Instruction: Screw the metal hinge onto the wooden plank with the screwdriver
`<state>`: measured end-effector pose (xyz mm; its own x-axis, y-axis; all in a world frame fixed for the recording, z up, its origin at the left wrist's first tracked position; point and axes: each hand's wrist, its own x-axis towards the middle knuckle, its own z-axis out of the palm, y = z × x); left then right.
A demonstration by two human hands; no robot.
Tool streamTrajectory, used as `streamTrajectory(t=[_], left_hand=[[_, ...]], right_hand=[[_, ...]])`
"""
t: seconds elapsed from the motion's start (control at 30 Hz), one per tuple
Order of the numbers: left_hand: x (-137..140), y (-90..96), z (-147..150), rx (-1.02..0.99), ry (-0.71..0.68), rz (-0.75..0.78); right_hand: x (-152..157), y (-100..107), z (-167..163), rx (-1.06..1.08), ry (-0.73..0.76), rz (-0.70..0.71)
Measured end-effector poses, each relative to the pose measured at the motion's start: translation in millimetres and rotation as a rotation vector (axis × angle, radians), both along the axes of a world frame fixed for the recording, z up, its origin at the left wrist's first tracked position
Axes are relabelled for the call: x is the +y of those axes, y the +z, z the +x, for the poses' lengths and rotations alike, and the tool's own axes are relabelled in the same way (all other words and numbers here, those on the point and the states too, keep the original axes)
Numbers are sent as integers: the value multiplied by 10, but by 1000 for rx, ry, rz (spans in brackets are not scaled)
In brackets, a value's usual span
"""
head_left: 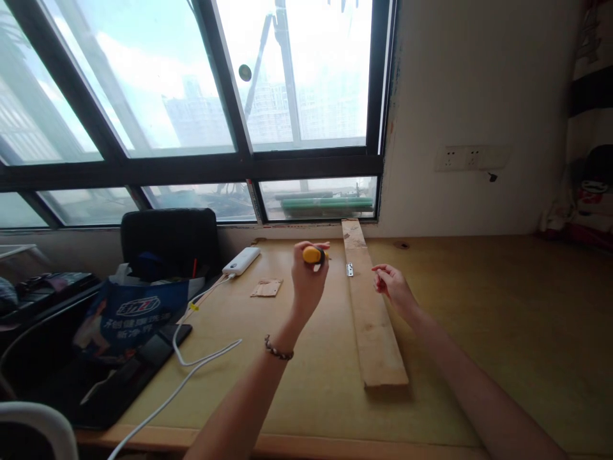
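Far left: a white chair back [33, 425] is cut off by the corner, and dark clutter beside it is too dim for me to name.
Bag: a blue printed bag [129, 316] sits in front of a black chair [170, 239], hiding most of what lies under it.
Cable: a white cable [191, 367] runs off the table's near edge, out of view, and leads up to a white power bank [242, 260] by the window.
Scrap: a small wooden piece [267, 288] lies flat, left of my raised hand.
Left hand: my left hand [309, 281] is up off the table [502, 332], fingers wrapped around a yellow-handled screwdriver [313, 254]; only the handle end shows, the shaft hidden behind my fist.
Plank: a long wooden plank [371, 313] lies between my two hands, far end against the window sill, with a small metal hinge [349, 269] at its left edge, too small to read clearly.
Right hand: my right hand [393, 287] hovers just right of the plank, fingers loosely curled, holding nothing I can see.
Wall: a socket strip [472, 157], well apart.
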<state>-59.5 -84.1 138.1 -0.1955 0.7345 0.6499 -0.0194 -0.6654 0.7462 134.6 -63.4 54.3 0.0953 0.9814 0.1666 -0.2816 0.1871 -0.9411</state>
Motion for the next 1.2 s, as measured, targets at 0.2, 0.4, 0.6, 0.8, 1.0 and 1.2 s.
streamTrajectory(t=[0.2,0.4,0.6,0.8,1.0,1.2], left_hand=[[-109,-930,-22,465,-75,-3],[-36,-1153,-46,738,-186,-11],[-68,-1093,-67,883,-360,25],[-57,-1122,-55,964,-362,-4],[-67,-1113,-50,1028,-384,-33],[-15,-1119,-68,899,-432,-52]], right_hand=[[-124,-269,176,-126,-186,-33],[-63,-346,225,-169,-274,-46],[-19,-443,252,-184,-301,-6],[17,-498,288,-125,-323,-48],[17,-508,290,-99,-296,-67],[15,-542,289,-123,-289,-50]])
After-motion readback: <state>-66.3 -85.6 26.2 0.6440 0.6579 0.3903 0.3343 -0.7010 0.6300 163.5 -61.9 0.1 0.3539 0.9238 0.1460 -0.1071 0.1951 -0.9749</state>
